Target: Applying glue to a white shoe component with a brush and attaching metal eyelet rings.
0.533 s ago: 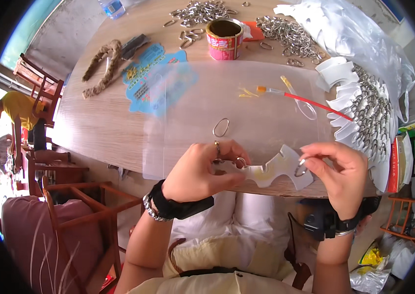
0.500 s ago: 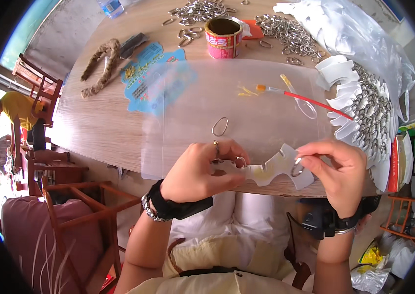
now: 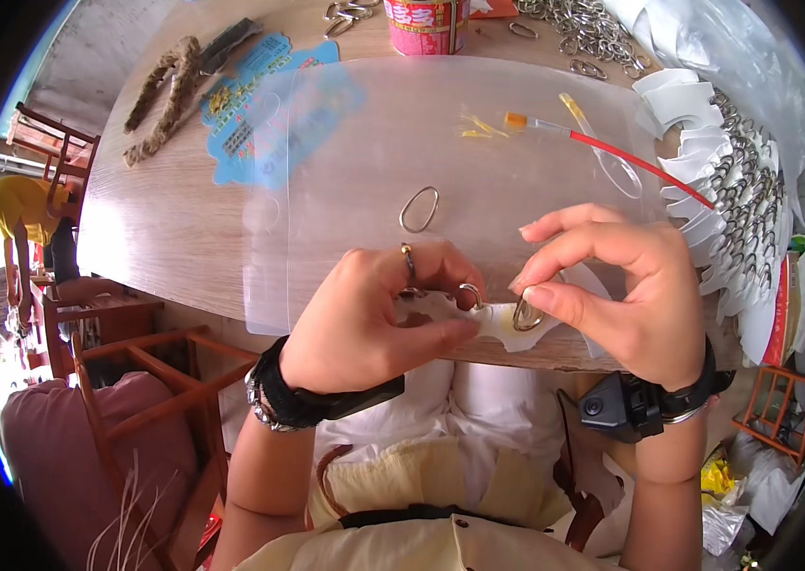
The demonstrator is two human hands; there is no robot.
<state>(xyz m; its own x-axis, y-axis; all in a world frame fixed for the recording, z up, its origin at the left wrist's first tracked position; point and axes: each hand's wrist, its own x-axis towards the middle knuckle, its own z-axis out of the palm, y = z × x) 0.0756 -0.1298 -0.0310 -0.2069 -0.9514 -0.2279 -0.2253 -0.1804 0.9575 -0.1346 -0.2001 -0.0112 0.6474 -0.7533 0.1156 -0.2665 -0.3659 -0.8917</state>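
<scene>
My left hand (image 3: 379, 309) is closed on the left part of a white notched strip (image 3: 514, 335) at the table's near edge. A metal ring (image 3: 468, 294) stands on the strip by its fingertips. Between the thumb and forefinger of my right hand (image 3: 617, 295) is an oval metal ring (image 3: 527, 315), held against the strip's middle; my other right fingers are raised. The strip's right end lies partly behind that hand. Beyond my hands, a single oval ring (image 3: 419, 209) lies on a clear plastic sheet (image 3: 345, 190).
A brush with a red handle (image 3: 640, 167) lies on the sheet near yellow smears. Farther back stand a pink tin (image 3: 424, 27) and a pile of metal rings (image 3: 588, 33). White strips bearing rings (image 3: 740, 200) are stacked at right. A blue card (image 3: 241, 143) and brown rope loop (image 3: 163, 100) lie left.
My right hand has moved left along the strip, bringing its ring from the right end to the middle. My left hand keeps its hold. The view has tipped down slightly.
</scene>
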